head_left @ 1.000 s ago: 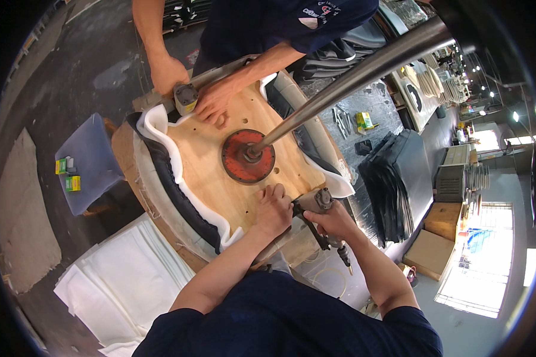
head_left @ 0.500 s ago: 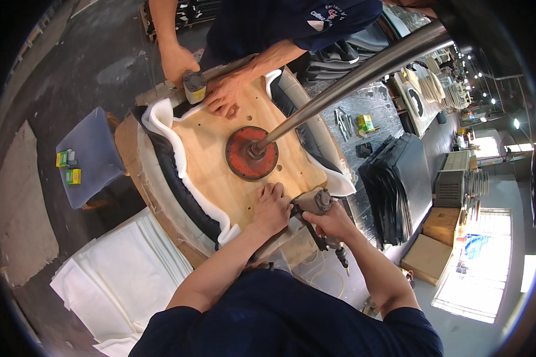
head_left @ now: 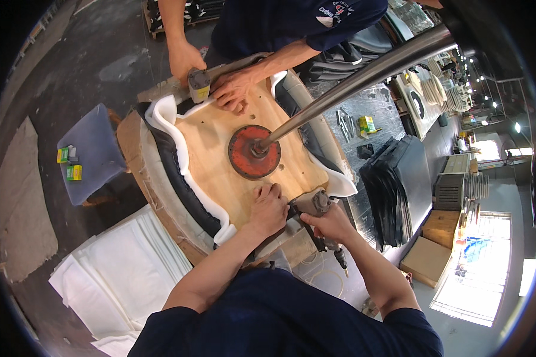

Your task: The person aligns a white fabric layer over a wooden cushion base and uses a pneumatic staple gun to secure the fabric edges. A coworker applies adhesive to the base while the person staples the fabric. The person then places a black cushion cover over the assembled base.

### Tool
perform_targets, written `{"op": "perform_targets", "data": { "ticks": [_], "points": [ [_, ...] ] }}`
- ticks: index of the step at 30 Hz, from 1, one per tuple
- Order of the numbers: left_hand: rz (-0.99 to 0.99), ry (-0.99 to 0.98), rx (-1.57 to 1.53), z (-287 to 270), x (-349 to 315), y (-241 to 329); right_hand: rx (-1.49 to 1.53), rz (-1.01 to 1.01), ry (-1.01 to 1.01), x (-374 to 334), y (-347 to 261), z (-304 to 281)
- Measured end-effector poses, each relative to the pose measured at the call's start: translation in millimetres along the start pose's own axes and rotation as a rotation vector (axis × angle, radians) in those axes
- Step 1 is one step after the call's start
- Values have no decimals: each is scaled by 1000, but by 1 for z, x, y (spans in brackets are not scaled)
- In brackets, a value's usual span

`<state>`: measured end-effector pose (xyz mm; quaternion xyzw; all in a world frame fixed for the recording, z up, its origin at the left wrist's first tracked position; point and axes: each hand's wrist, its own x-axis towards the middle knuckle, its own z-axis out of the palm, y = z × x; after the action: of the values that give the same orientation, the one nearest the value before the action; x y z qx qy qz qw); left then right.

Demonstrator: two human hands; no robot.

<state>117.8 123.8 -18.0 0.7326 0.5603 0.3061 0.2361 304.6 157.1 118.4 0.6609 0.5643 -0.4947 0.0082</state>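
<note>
In front of me lies a plywood panel, ringed by white padding and a black cover. A round red press plate on a metal shaft rests on its middle. My right hand grips a pneumatic staple gun, its nose at the panel's near edge. Just left of it, my left hand lies on that edge with fingers bent and pressed together; what they pinch is hidden. Across the panel, a co-worker's hand holds another staple gun; their other hand presses the far edge.
White sheets are stacked at lower left. A blue-topped stool with small green-yellow boxes stands left. To the right are a stack of black sheets, a plastic-covered table and cardboard boxes.
The view has shifted slightly. My hands stay at the near edge, with the staple gun moved a touch left. The co-worker's staple gun has shifted a little right along the far edge.
</note>
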Motion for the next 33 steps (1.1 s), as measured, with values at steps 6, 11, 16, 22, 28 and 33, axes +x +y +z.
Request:
{"op": "perform_targets", "data": {
  "ticks": [6, 11, 16, 22, 28, 33],
  "points": [
    [-14, -41, -19, -1, 1, -2, -59, 13, 48, 4, -3, 13],
    [52, -63, -1, -11, -7, -8, -15, 12, 39, 3, 1, 11],
    [33, -35, -23, -9, -8, -9, 39, 32, -7, -4, 2, 17],
    [33, -35, -49, -12, -6, -11, -54, 54, 12, -2, -16, 22],
    [61, -15, -93, -17, -10, -15, -18, 17, 8, -10, -8, 23],
    [49, 25, -127, -14, -11, -15, -91, 40, -18, -11, -11, 32]
  ]
}}
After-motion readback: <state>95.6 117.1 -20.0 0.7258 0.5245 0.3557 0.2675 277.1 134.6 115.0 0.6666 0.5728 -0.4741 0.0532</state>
